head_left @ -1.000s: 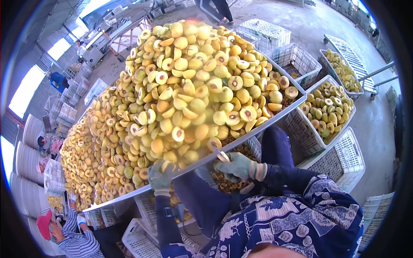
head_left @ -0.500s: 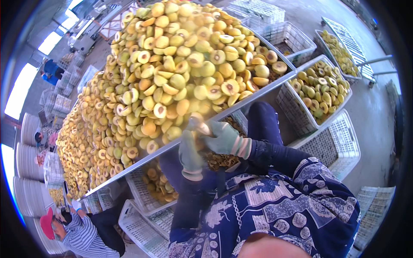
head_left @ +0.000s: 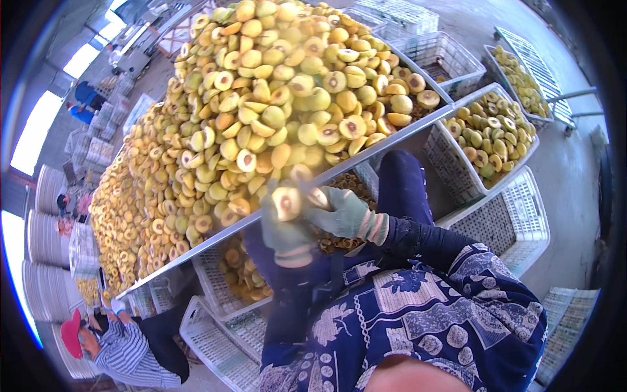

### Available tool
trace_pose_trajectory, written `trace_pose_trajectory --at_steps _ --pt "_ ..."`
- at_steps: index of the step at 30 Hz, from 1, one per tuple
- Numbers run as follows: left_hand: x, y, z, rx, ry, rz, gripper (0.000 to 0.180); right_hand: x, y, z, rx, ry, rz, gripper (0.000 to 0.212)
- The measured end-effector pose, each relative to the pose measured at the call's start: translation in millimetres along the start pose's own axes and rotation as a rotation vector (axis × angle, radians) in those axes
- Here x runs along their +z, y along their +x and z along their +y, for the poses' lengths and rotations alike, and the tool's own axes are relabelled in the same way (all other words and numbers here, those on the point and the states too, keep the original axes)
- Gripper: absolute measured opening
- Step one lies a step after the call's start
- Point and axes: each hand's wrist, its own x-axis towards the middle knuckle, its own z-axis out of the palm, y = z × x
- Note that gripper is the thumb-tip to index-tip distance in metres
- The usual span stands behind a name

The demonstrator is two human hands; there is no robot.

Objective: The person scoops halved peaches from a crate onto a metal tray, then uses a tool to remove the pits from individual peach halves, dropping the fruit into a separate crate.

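My left hand [head_left: 287, 236], in a grey-green glove, holds a halved yellow peach [head_left: 286, 203] with its cut face and brown middle turned up. Close beside it is my right hand [head_left: 345, 214], gloved the same way, its fingers closed around a small pale-tipped thing [head_left: 318, 198] that blur keeps me from naming. Both hands are just over the near metal rim of a sloping table [head_left: 225, 233]. Heaped on that table are many halved peaches [head_left: 261, 111], several with brown pits or pit hollows showing. Below my hands, dark brown pieces [head_left: 336, 243] lie between my legs.
A crate of peach halves [head_left: 450, 166] stands at my right, near an open white crate [head_left: 532, 215]. Another partly filled crate [head_left: 215, 287] sits under the rim to the left. A co-worker in a red cap [head_left: 130, 353] is at the lower left. A metal-barred cart [head_left: 532, 65] stands far right.
My left hand has turned and moved slightly left, so the peach half's cut face now shows. My right hand has shifted slightly to the right, and the hands are farther apart.
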Motion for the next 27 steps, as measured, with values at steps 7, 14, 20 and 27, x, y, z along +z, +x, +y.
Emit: trace_pose_trajectory --at_steps 7,14,20,27 --pt "-5 -10 5 0.055 0.267 -0.094 0.058 9 -1 -2 -0.021 -0.408 -0.154 0.042" --pt "17 -24 5 0.247 0.398 0.011 0.057 16 -6 5 -0.108 -0.496 -0.135 0.052" --pt "-10 -18 11 0.216 0.551 -0.027 0.049 20 4 42 -0.019 -0.336 -0.31 0.047" --pt "-10 -24 10 0.214 0.428 -0.002 0.051 44 -8 36 -0.211 -0.302 -0.158 0.049"
